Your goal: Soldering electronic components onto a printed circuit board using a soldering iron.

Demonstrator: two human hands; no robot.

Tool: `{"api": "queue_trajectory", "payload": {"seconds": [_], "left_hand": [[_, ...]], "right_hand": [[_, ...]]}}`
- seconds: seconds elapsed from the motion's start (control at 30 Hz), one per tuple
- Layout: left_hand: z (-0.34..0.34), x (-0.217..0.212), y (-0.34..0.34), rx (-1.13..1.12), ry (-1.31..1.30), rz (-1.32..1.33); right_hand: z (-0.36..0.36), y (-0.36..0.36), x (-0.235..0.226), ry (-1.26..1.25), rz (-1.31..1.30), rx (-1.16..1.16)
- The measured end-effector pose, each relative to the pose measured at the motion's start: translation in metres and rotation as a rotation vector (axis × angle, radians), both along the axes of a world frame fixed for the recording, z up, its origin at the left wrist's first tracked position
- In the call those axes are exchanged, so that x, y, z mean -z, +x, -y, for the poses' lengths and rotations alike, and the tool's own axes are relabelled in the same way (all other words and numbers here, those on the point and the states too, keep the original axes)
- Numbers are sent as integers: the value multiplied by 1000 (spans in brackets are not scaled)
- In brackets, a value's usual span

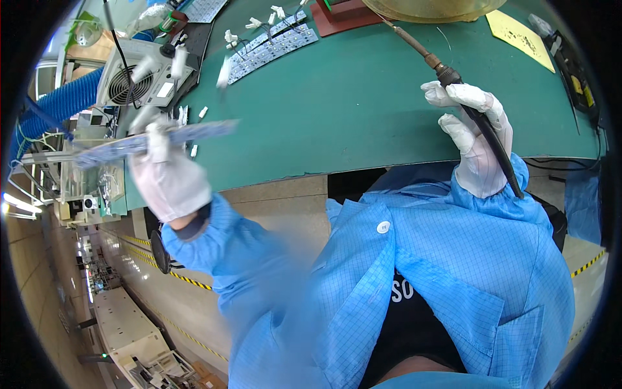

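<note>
My left hand [170, 178], in a white glove, grips a long narrow circuit board strip [204, 131] near its middle. Strip and fingers are smeared by motion, and the strip is tilted above the bench's left edge. Blurred white connectors [179, 63] show beyond it; whether they hang from the strip I cannot tell. My right hand [479, 146], also gloved, is closed around the black handle of a soldering iron [478, 117]. The iron's metal tip points up and left, near the rim of a round yellowish container [440, 9].
Circuit boards with wires and white connectors [275, 53] lie at the back of the green bench [337, 110]. A dark red block [343, 18] is beside them. Yellow sponge sheet [520, 39] at back right. A fan unit [139, 74] and blue hose [68, 97] stand left.
</note>
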State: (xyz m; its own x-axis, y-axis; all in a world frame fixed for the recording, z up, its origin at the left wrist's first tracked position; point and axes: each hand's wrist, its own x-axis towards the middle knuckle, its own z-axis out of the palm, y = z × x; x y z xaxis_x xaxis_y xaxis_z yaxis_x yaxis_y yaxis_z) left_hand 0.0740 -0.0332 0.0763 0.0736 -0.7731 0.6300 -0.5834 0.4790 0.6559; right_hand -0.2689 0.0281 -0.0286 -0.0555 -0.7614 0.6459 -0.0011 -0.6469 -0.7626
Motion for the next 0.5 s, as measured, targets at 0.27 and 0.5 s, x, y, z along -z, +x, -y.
{"api": "queue_trajectory", "payload": {"seconds": [0.27, 0.5], "left_hand": [[-33, 36, -120, 392, 637, -978], [-53, 61, -134, 659, 654, -999]], "right_hand": [[-1, 0, -15, -197, -42, -76], [2, 2, -7, -239, -194, -127]]}}
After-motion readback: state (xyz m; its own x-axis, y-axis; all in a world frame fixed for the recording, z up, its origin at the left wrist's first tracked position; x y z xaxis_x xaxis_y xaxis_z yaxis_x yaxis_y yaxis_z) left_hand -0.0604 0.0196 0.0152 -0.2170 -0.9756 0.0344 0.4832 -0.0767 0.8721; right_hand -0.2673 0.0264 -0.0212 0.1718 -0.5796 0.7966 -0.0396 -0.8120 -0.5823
